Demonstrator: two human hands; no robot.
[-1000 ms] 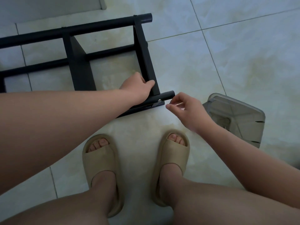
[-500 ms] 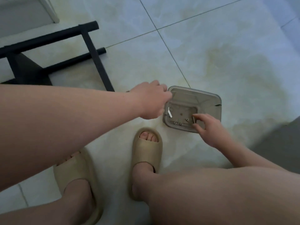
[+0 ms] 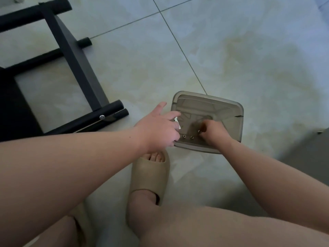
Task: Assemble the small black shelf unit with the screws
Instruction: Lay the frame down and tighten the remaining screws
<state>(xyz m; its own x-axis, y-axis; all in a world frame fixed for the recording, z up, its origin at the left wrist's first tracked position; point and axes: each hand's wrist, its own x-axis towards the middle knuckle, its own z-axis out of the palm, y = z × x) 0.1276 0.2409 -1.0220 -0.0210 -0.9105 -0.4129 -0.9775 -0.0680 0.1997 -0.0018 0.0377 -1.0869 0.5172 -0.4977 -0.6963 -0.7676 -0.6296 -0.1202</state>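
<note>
The black metal shelf frame lies on the tiled floor at the left, with a silver screw set in its near bar. To its right a grey translucent tray holds loose screws and a small white piece. My left hand rests with spread fingers on the tray's left rim. Inside the tray, my right hand has its fingers curled down and pinches a screw on the tray floor; the fingertips hide most of it.
My foot in a beige slipper stands just below the tray, and my knees fill the bottom of the view. A dark grey surface borders the floor at the right edge. Pale tiles stretch beyond the tray.
Both hands left the shelf frame's near bar and went right to the tray. My right hand's fingers have since curled down onto a screw; my left hand has spread on the rim.
</note>
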